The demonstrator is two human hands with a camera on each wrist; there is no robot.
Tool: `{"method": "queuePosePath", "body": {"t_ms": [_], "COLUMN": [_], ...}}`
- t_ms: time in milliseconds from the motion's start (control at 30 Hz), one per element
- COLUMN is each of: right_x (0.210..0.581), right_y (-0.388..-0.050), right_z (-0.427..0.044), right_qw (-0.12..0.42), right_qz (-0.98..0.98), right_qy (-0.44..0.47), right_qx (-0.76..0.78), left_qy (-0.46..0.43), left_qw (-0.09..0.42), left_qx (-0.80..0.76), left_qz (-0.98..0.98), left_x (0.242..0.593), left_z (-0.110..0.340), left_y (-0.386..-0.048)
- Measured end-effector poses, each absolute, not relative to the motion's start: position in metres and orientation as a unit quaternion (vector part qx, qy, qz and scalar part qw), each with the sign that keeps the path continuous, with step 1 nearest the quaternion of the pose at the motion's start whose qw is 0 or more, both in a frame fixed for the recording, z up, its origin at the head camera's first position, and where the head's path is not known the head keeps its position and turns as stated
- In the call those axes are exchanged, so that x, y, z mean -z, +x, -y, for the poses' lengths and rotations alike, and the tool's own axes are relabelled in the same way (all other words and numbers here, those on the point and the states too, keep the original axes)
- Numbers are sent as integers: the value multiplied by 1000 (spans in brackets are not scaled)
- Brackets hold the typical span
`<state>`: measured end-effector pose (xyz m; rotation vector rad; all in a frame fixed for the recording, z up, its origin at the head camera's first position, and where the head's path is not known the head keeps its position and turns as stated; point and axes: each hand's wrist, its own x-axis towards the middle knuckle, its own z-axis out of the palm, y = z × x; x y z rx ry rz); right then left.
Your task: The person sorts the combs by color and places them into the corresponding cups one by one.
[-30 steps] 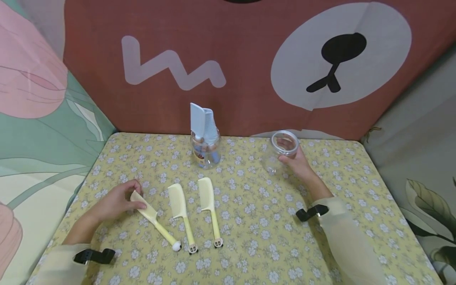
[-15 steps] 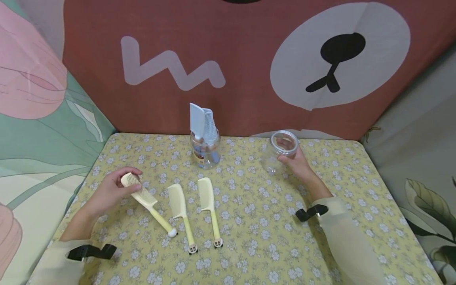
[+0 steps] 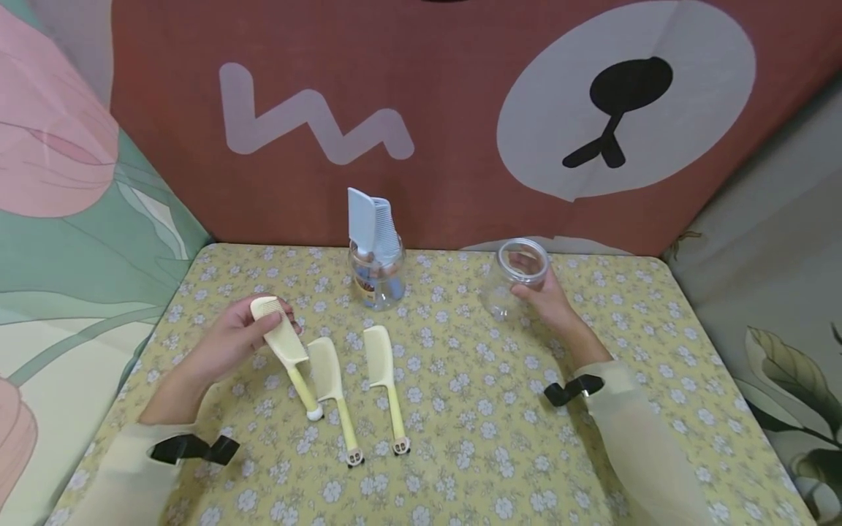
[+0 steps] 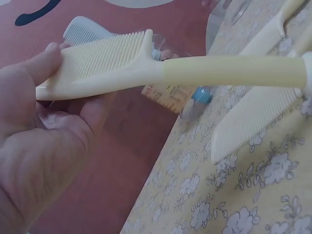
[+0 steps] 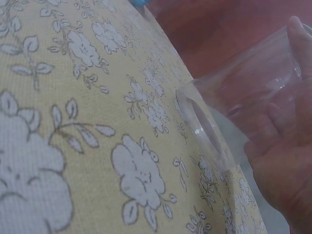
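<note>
My left hand [image 3: 226,340] pinches a pale yellow comb [image 3: 289,347] by its toothed head, thumb on the near face. The comb's handle slants down to a white knob, and the left wrist view shows the comb [image 4: 107,66] raised off the cloth. Just right of it lie a second yellow comb [image 3: 329,372] and a third yellow comb [image 3: 379,358], both with panda-face handle ends. My right hand [image 3: 552,299] grips a clear jar [image 3: 503,288] near its rim; in the right wrist view nothing shows inside the jar [image 5: 243,83].
At the back centre stands another clear jar [image 3: 368,292] holding light blue combs [image 3: 375,226], heads up. A floral yellow cloth [image 3: 460,438] covers the table. Behind its far edge rises a reddish-brown printed backdrop [image 3: 454,183].
My left hand has lifted the leftmost yellow comb and carried it rightward, turning it more upright, close to the second comb. The right hand and its jar have stayed in place.
</note>
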<state>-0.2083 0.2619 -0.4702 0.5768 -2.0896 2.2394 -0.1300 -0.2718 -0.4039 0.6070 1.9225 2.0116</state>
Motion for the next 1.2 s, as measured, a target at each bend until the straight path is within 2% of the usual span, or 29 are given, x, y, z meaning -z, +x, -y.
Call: {"method": "queuePosePath", "body": {"t_ms": [300, 533, 900, 1200], "right_x": [467, 466, 468, 466], "right_y": [-208, -207, -207, -206], "right_z": [-260, -260, -260, -260], "right_qw": [5, 10, 3, 2], "right_qz": [675, 673, 671, 677], "right_qy": [181, 179, 177, 178], "right_qx": [-715, -718, -720, -714], "left_qy": [215, 237, 295, 347], "left_qw": [161, 156, 179, 213], "left_qx": [-695, -644, -588, -608], "left_qz": [-667, -710, -731, -682], "left_x": [394, 362, 309, 277], "left_z": [261, 242, 184, 128], "left_y": [-137, -144, -167, -184]}}
